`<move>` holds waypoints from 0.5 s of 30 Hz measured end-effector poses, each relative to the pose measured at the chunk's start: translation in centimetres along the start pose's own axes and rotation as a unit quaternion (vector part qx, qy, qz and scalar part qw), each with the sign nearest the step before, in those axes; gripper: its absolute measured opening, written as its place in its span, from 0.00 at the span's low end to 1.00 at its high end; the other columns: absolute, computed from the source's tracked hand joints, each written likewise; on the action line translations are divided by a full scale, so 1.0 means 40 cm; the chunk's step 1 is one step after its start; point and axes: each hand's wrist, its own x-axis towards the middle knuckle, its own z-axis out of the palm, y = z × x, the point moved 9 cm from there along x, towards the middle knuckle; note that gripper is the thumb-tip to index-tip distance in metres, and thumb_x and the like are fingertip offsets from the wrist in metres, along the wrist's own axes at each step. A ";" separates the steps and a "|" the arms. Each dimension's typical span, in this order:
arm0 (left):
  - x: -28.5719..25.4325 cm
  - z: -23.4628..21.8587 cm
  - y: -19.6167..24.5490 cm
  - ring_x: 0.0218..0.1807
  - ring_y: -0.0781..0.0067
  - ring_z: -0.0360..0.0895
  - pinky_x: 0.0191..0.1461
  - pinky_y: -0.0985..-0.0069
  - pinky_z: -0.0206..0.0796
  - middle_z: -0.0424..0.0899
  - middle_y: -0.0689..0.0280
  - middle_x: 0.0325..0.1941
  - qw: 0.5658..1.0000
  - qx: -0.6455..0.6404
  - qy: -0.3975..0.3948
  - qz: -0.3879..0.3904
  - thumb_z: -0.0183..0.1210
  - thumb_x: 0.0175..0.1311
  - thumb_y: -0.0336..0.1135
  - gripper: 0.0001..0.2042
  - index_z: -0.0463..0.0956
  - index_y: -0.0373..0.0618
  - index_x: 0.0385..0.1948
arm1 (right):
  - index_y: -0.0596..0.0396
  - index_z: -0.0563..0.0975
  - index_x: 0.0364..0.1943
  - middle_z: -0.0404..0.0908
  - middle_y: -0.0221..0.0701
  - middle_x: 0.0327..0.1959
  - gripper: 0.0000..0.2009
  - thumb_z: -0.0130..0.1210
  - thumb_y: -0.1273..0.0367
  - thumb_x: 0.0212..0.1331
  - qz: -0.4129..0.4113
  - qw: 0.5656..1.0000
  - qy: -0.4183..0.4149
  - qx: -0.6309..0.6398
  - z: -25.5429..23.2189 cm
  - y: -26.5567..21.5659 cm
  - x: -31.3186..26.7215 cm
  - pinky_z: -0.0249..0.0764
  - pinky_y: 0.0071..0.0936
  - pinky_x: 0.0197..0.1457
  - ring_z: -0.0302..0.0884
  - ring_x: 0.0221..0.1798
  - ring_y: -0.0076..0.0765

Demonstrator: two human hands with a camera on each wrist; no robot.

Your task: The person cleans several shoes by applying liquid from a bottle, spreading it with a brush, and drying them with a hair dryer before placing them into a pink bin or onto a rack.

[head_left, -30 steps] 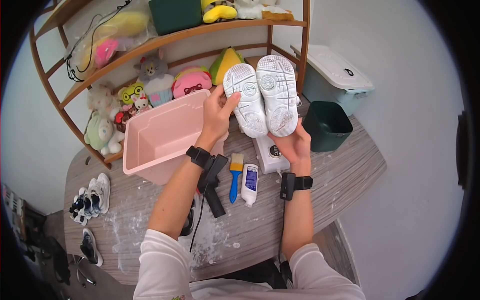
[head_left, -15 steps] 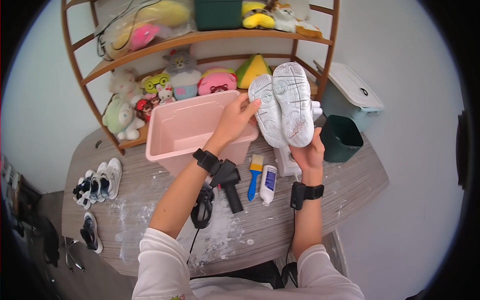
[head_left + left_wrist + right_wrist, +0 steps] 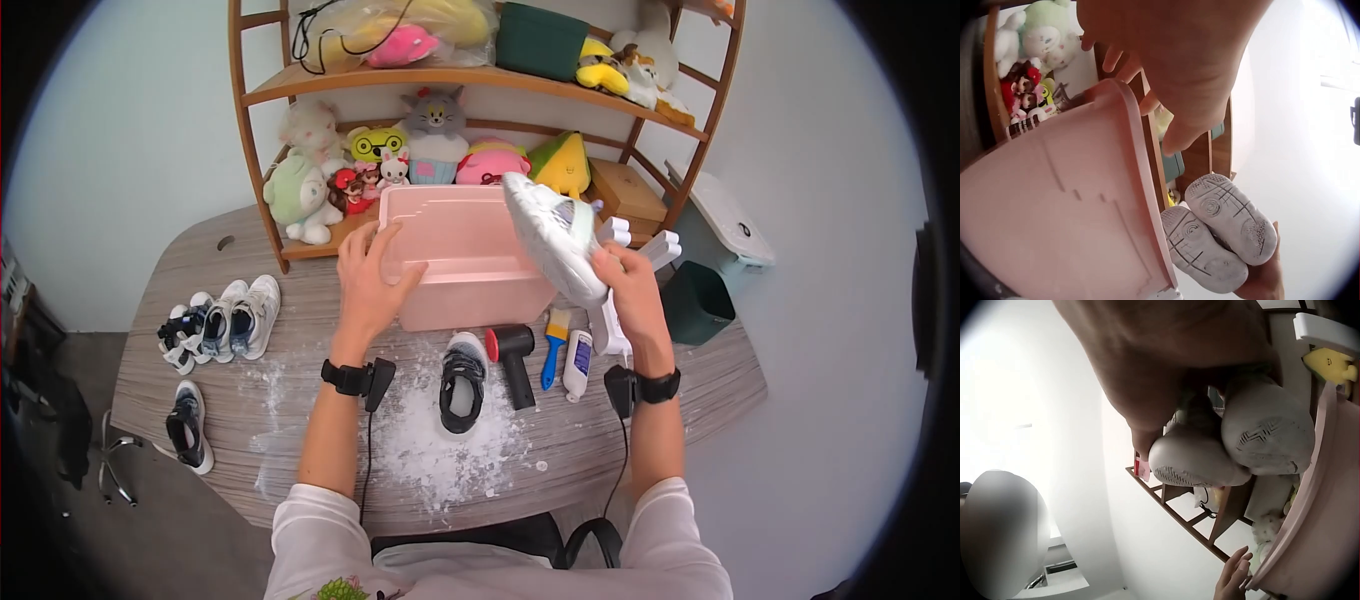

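Note:
My right hand (image 3: 635, 295) grips a pair of white shoes (image 3: 550, 235) at the heel end, tilted above the right end of a pink plastic bin (image 3: 470, 305). In the left wrist view their patterned white soles (image 3: 1229, 219) face the camera, side by side. The right wrist view shows both shoes (image 3: 1266, 434) hanging below the hand, close to the bin's rim. My left hand (image 3: 370, 280) is at the bin's left side, fingers spread and overlapping the rim in the head view. Nothing shows in its grasp.
A black-and-white shoe (image 3: 462, 385) stands amid white powder. To its right lie a hair dryer (image 3: 514, 360), a blue-handled brush (image 3: 554, 350) and a white bottle (image 3: 577, 365). A white device (image 3: 608, 325) and green bin (image 3: 697, 300) stand right; more shoes (image 3: 255, 315) left, plush-filled shelves (image 3: 470, 75) behind.
My left hand has let go of the white shoes and moved left to the bin. The right hand keeps them, now turned sideways. The black-and-white shoe and hair dryer have come into full view.

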 end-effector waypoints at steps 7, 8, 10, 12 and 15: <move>-0.028 0.033 -0.088 0.73 0.44 0.59 0.75 0.56 0.55 0.62 0.49 0.70 0.990 -0.126 -0.045 -0.044 0.77 0.46 0.47 0.45 0.65 0.48 0.69 | 0.65 0.86 0.28 0.83 0.31 0.22 0.28 0.64 0.46 0.59 0.045 0.972 -0.100 -0.209 0.199 -0.113 0.196 0.72 0.24 0.30 0.77 0.26 0.21; -0.028 0.041 -0.090 0.74 0.44 0.58 0.75 0.56 0.56 0.62 0.50 0.71 0.988 -0.137 -0.060 -0.049 0.77 0.45 0.46 0.47 0.63 0.48 0.70 | 0.66 0.85 0.24 0.82 0.35 0.19 0.30 0.66 0.44 0.54 0.023 0.969 -0.091 -0.228 0.229 -0.109 0.224 0.72 0.29 0.28 0.78 0.21 0.28; -0.027 0.048 -0.090 0.74 0.44 0.58 0.75 0.56 0.56 0.62 0.50 0.71 0.985 -0.147 -0.073 -0.058 0.78 0.43 0.45 0.49 0.61 0.48 0.71 | 0.67 0.85 0.24 0.81 0.37 0.18 0.32 0.65 0.43 0.52 0.019 0.945 -0.123 -0.303 0.293 -0.097 0.277 0.73 0.31 0.28 0.78 0.21 0.31; -0.022 0.046 -0.085 0.74 0.45 0.59 0.75 0.56 0.57 0.61 0.50 0.72 0.982 -0.157 -0.075 -0.068 0.80 0.41 0.43 0.52 0.57 0.48 0.72 | 0.69 0.84 0.22 0.80 0.42 0.18 0.34 0.63 0.42 0.48 0.004 0.906 -0.160 -0.393 0.362 -0.082 0.314 0.74 0.36 0.30 0.79 0.22 0.40; -0.026 0.058 -0.085 0.74 0.45 0.59 0.75 0.56 0.57 0.61 0.51 0.72 0.983 -0.165 -0.061 -0.060 0.80 0.40 0.43 0.54 0.55 0.48 0.73 | 0.69 0.85 0.27 0.83 0.46 0.23 0.33 0.60 0.42 0.49 0.019 0.874 -0.224 -0.430 0.459 -0.077 0.322 0.75 0.38 0.33 0.82 0.27 0.43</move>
